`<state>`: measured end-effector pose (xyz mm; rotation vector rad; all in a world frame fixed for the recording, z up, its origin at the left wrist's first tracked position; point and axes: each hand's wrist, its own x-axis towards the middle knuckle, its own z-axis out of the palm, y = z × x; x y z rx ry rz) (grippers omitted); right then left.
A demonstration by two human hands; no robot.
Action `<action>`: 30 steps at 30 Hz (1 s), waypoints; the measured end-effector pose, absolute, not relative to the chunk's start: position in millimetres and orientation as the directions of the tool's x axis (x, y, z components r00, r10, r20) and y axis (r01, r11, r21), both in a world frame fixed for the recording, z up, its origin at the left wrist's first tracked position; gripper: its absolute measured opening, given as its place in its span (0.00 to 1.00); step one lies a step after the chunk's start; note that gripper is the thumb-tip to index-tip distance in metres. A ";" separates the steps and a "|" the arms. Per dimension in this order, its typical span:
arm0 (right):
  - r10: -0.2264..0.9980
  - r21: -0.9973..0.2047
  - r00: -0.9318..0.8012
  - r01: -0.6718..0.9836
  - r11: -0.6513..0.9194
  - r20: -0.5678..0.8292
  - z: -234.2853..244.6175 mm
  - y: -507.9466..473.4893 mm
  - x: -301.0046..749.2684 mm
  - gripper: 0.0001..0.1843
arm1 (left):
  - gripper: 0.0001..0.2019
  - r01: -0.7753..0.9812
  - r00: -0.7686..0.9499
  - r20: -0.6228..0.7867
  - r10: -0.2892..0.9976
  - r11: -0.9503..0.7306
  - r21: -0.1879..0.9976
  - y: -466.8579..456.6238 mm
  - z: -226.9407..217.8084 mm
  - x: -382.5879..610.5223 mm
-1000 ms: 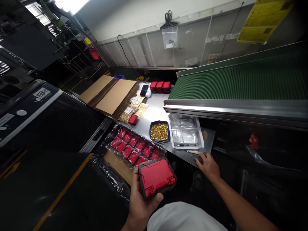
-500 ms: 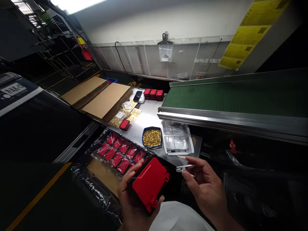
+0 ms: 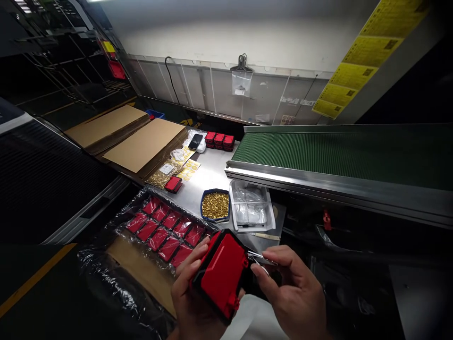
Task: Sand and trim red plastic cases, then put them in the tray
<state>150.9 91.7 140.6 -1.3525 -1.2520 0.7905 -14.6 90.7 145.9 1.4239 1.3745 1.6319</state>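
Note:
My left hand (image 3: 189, 293) grips a red and black plastic case (image 3: 222, 274), tilted on edge at the bottom centre. Pinched in my right hand (image 3: 290, 293) are metal tweezers (image 3: 260, 259), whose tips touch the case's upper right edge. Behind the hands a blue tray of small gold parts (image 3: 215, 206) sits on the steel table (image 3: 208, 177). To its right lies a white tray of clear plastic bags (image 3: 250, 208). A plastic-lined box (image 3: 134, 269) at the left holds several red cases (image 3: 166, 231) in rows.
A green conveyor belt (image 3: 339, 151) runs along the right. Flat cardboard sheets (image 3: 141, 144) lie at the back left, with a phone (image 3: 195, 141), more red cases (image 3: 219, 140), yellow sticker sheets (image 3: 189, 167) and a bag of gold parts (image 3: 163, 174). A pen-like tool (image 3: 264, 236) lies near the table's front edge.
My right hand picked the tweezers off the table edge and brought them to the case. My left hand tilted the case on edge. The view shifted down and left.

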 end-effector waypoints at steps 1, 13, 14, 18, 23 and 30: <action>0.956 -0.963 0.232 0.241 0.124 0.181 141.3 92.6 150.3 0.12 | 0.40 0.203 -0.287 0.366 0.886 -0.317 0.926 90.9 145.7 -13.6; 0.884 -0.988 0.453 0.145 0.051 0.112 151.0 88.9 154.9 0.10 | 0.38 -0.020 -0.404 0.105 0.909 -0.124 0.992 90.8 145.0 -8.6; 0.872 -0.991 0.475 0.120 0.065 0.115 150.6 88.4 153.8 0.11 | 0.38 -0.086 -0.402 0.003 0.915 -0.041 0.995 91.1 145.0 -7.1; 0.910 -0.962 0.315 0.037 0.272 0.269 146.3 92.3 142.2 0.13 | 0.45 -0.416 -0.141 -0.367 0.919 0.281 0.865 90.3 139.6 0.6; 0.945 -0.888 0.264 -0.458 -0.051 -0.191 143.5 112.3 139.2 0.14 | 0.35 -0.344 -0.158 -0.188 0.970 0.124 0.931 81.1 135.3 4.1; 0.701 -0.310 -0.324 -0.724 -0.616 -0.635 142.1 121.9 141.4 0.17 | 0.28 -0.042 -0.234 0.262 0.936 -0.279 0.959 80.1 144.1 10.3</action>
